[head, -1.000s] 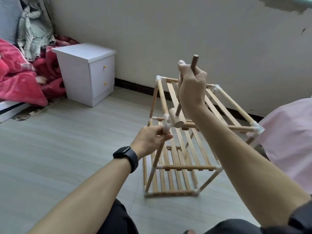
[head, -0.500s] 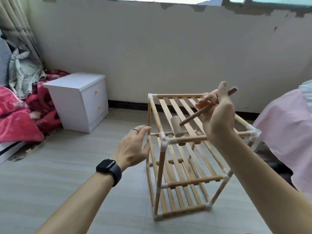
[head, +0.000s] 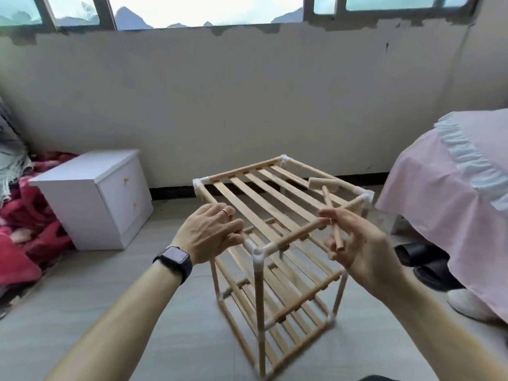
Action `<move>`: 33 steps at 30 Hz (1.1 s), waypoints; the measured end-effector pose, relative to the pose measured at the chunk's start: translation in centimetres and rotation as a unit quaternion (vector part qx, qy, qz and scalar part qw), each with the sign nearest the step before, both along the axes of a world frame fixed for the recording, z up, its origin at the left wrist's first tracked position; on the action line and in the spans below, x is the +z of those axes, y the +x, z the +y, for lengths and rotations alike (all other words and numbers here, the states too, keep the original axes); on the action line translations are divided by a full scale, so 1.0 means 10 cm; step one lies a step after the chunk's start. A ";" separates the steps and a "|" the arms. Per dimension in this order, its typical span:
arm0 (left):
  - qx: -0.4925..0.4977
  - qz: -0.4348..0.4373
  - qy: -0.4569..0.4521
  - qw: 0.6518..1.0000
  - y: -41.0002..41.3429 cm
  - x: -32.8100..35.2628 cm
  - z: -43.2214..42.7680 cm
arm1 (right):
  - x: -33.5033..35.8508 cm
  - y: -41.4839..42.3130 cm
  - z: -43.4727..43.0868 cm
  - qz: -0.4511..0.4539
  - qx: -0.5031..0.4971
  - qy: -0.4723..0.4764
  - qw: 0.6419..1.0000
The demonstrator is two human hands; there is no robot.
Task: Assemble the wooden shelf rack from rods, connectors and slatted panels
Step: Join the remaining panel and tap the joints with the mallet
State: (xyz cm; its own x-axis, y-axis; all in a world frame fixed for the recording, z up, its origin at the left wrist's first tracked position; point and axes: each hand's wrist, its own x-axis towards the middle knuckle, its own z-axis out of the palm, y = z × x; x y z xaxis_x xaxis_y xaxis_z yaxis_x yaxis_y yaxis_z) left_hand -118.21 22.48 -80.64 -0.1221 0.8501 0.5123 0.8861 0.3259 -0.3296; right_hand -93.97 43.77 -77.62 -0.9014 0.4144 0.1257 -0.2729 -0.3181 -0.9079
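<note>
Wooden rack (head: 277, 243) stands upright on the floor (head: 82, 298), all tiers fitted. Over its left top rail (head: 206, 195) the left hand (head: 209, 235) lies spread; the right hand (head: 360, 246) loosely pinches the mallet (head: 327, 202), whose head rests on the top panel (head: 247, 204). Probably setting it down: lay it across the slats, steadying the rack.
</note>
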 end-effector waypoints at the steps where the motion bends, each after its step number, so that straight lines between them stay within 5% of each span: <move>1: 0.012 0.001 0.006 1.000 0.07 -0.02 0.07 | -0.03 0.01 0.04 -0.008 -0.021 0.044 0.999; 5: 0.102 -0.050 0.026 0.993 0.39 -0.09 0.39 | -0.13 0.10 0.10 -0.065 -0.075 0.226 0.969; 10: 0.169 -0.124 0.082 0.974 0.71 -0.23 0.77 | -0.19 0.32 0.27 -0.163 -0.196 0.491 0.833; 18: 0.178 -0.057 0.103 0.977 0.96 -0.29 0.99 | 0.05 0.55 0.51 -0.182 -0.284 0.617 0.711; 22: 0.192 -0.077 0.088 0.974 0.98 -0.27 1.00 | 0.05 0.63 0.55 -0.198 -0.251 0.676 0.664; 26: 0.205 -0.094 0.070 0.972 1.01 -0.23 1.00 | 0.11 0.60 0.61 -0.237 -0.190 0.661 0.686; 29: 0.217 -0.102 0.063 0.969 1.03 -0.21 1.00 | 0.25 0.56 0.66 -0.246 -0.190 0.682 0.662; 33: 0.222 -0.110 0.061 0.967 1.04 -0.21 1.02 | 0.39 0.57 0.69 -0.111 -0.322 0.635 0.693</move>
State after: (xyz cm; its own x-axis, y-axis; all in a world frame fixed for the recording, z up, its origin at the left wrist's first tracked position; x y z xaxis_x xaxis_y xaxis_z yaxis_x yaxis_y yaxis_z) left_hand -107.83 32.64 -82.76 -0.5786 0.6233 0.5260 0.6944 0.7148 -0.0831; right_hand -88.30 50.70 -73.75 -0.6371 0.4217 0.6452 0.2048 0.8996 -0.3857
